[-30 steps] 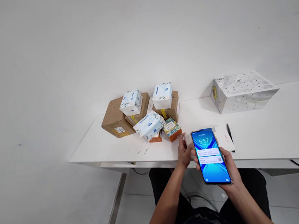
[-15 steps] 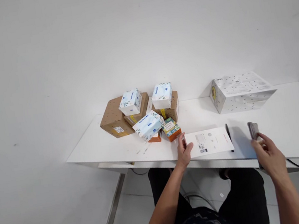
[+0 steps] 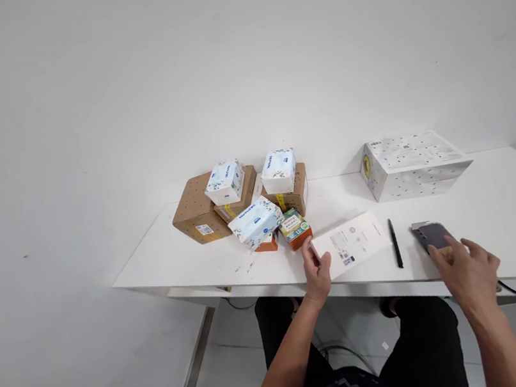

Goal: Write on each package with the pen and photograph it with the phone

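My left hand grips a white box, lower centre; lower right, my right hand touches a phone, grip unclear.

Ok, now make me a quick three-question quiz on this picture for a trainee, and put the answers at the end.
1. What lies on the table between the flat white box, gripped by the left hand, and the phone at the right hand?
2. How many blue-and-white tissue packs can you count?
3. True or false: the phone's screen faces up.

Key:
1. A black pen.
2. Three.
3. False; its back faces up.
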Available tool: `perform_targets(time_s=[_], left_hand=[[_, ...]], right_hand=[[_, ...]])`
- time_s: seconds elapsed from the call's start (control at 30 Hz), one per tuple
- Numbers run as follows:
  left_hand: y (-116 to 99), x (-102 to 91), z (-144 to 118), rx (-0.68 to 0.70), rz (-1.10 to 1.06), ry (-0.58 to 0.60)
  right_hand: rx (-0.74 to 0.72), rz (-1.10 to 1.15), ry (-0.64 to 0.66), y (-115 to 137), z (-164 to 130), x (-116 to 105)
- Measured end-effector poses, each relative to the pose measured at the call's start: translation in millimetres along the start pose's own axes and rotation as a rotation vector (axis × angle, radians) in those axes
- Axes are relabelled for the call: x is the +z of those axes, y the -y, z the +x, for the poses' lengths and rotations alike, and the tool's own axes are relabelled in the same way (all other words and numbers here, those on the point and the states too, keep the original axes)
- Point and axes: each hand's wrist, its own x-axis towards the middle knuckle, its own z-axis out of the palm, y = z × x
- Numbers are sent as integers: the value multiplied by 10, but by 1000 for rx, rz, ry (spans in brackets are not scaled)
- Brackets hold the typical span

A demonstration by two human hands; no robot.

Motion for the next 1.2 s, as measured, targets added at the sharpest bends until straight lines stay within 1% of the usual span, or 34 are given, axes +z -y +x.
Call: perform_targets(time_s=[0.07,0.17,0.23,0.3,0.4,0.5,0.53,0.6,0.67,0.73,0.77,0.87,0.9,0.97,1.03,1.1,1.13,1.2], left_hand=[[-27,59,3,80,153,-58],[-53,219,149,274,423,-135],[-44,374,328,414,573,-128],[-13,558,532,492,697,-81],[55,869,799,493,874,34],[135,1190,988,419,1009,149],[163,1291,1041,394,1037,172],[218,1473,1147,360,1060,193],[261,1618,1261,337,1039,195],[279,1711,1379,305,985,216],[276,1737,1433,286,950,245],[235,1724,1542,250,818,369],[216,1693,1549,253,767,400],[179,1591,1506,270,672,423],[142,1438,1380,293,610,417],[88,1235,1192,332,593,395],[44,1116,1090,367,600,372],[-103,857,921,456,634,292]], right_hand=[[-23,12,-45,152,-39,-11],[-28,108,-6,343,-101,61],[-30,170,-3,408,-135,150],[-30,211,-26,425,-163,242],[-33,248,-17,406,-201,332],[-46,262,-6,387,-233,355],[-48,264,-5,383,-241,353],[-45,275,-4,379,-254,348],[-33,294,-3,377,-264,346],[-19,312,-10,375,-272,349],[-14,317,-14,375,-276,352],[-13,316,-17,367,-284,366],[-17,310,-17,363,-287,372],[-23,290,-23,351,-292,384],[-21,272,-29,342,-299,393],[-15,268,-36,337,-305,396],[-13,270,-38,338,-307,396],[-11,276,-42,342,-310,391]])
